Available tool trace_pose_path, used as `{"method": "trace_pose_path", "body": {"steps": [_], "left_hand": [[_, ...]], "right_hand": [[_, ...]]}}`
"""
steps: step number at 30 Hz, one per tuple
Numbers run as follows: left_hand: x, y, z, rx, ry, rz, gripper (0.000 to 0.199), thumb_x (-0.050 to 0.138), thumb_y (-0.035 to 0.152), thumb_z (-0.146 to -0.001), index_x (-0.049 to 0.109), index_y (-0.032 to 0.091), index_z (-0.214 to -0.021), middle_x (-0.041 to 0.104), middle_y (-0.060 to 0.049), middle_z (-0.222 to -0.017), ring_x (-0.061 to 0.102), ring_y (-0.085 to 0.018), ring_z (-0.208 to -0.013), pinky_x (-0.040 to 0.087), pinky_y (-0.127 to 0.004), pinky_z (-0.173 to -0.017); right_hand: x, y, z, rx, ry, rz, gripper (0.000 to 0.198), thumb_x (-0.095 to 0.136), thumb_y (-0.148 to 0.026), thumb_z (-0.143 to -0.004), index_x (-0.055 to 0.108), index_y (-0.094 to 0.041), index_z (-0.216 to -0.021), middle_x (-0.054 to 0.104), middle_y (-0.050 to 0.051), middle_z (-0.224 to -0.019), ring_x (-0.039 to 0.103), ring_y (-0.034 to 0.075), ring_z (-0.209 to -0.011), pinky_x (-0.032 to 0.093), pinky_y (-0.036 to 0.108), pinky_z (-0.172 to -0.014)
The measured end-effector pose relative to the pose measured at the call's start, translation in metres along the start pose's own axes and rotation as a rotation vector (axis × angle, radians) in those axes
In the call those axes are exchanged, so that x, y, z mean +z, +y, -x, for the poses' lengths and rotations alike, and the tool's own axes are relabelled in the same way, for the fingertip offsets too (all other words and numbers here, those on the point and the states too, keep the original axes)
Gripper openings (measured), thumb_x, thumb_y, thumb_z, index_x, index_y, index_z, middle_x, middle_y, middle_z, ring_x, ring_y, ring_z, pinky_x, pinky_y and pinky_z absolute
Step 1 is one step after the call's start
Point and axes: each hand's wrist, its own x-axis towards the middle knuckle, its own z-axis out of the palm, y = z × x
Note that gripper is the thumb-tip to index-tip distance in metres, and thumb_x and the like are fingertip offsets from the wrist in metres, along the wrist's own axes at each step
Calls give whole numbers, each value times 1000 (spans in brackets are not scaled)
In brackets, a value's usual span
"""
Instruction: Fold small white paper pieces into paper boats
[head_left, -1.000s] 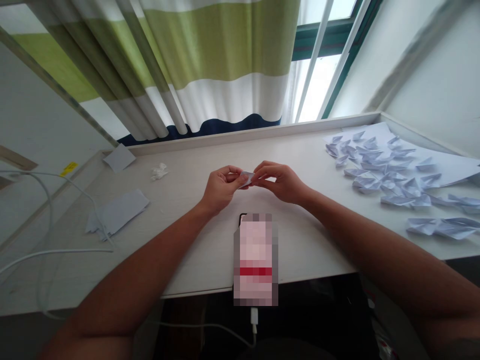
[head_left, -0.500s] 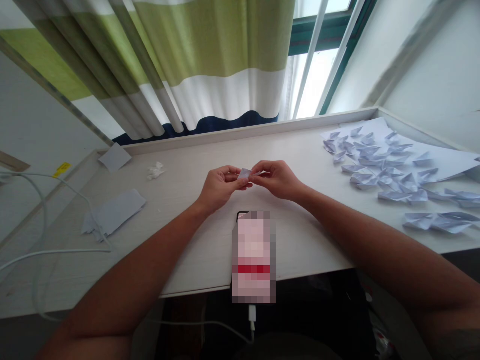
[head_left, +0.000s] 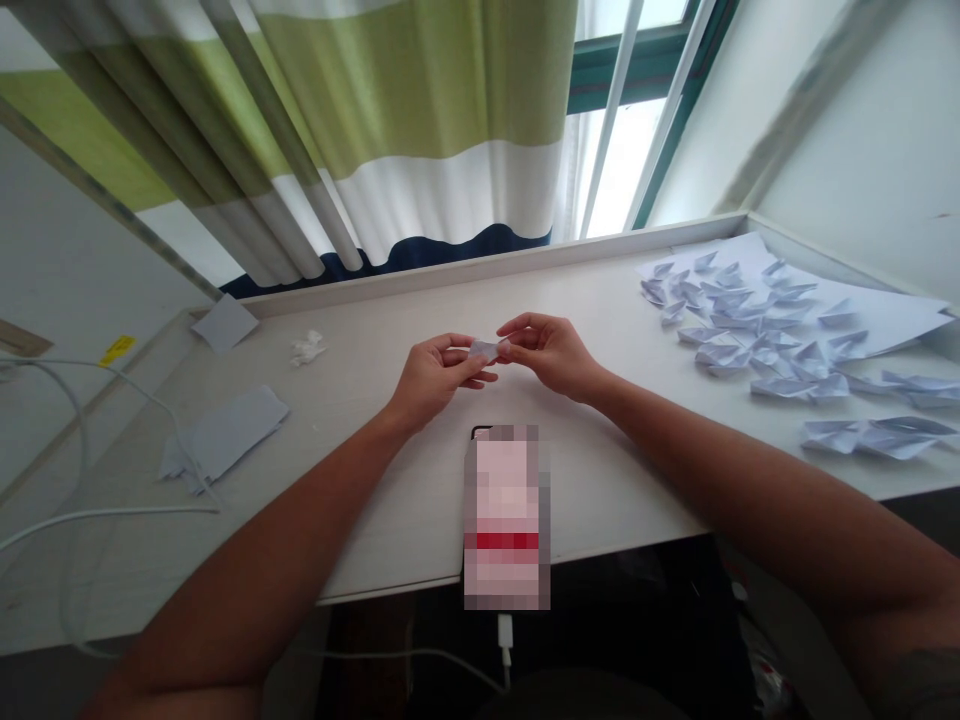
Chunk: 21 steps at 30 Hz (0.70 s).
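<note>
Between my hands, above the middle of the white desk point(head_left: 390, 480), is a small folded piece of white paper point(head_left: 484, 349). My left hand point(head_left: 439, 375) pinches its left side between thumb and fingers. On the other side, my right hand point(head_left: 551, 352) grips the right end with thumb and a bent finger, its index finger raised slightly above. The fingers partly hide the paper, so its full shape cannot be made out. Many folded paper pieces point(head_left: 757, 325) of a like white lie spread over the desk's right side.
A phone point(head_left: 506, 500) with a blurred screen stands at the near edge, a white cable point(head_left: 505, 632) plugged in below. To the left lie a stack of paper point(head_left: 236, 430), a single sheet point(head_left: 225, 322) and crumpled scraps point(head_left: 307, 347). Flat white sheets point(head_left: 892, 300) lie at far right.
My right index finger has lifted away from the paper, and more of the folded piece shows between my hands. The whole view has shifted slightly.
</note>
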Motion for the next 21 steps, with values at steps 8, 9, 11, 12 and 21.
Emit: {"method": "trace_pose_path", "body": {"steps": [8,9,11,12,21], "left_hand": [[2,-2,0,88,62,-76,39,93,48,-77,78,15,-92,82,-9,-85,82,-24,-77,66,-34,-71],[3,-2,0,82,70,-54,40,93,48,-77,76,15,-93,82,-9,-85,82,-24,-76,66,-35,-71],[5,0,0,64,71,-16,42,93,49,-78,73,16,-96,82,-8,-87,81,-24,-72,67,-35,-66],[5,2,1,60,71,-7,43,93,49,-78,72,17,-97,82,-7,-89,81,-24,-69,67,-34,-63],[8,4,7,117,102,-82,42,88,54,-82,71,19,-98,79,-5,-97,79,-21,-59,62,-27,-49]], "right_hand": [[6,-5,4,-175,84,268,32,85,-47,-87,71,-22,-101,78,4,-88,75,21,-81,63,43,-82],[6,-7,5,-226,107,312,28,84,-46,-88,71,-22,-98,77,4,-90,74,20,-82,64,43,-82],[6,-12,5,-317,119,393,20,80,-41,-93,73,-23,-94,76,4,-93,73,20,-84,64,42,-81],[6,-13,6,-349,113,427,16,76,-39,-96,74,-23,-94,76,4,-95,73,20,-85,64,42,-81],[3,-14,5,-459,22,589,10,68,-32,-102,74,-24,-99,73,5,-101,69,21,-91,61,42,-84]]}}
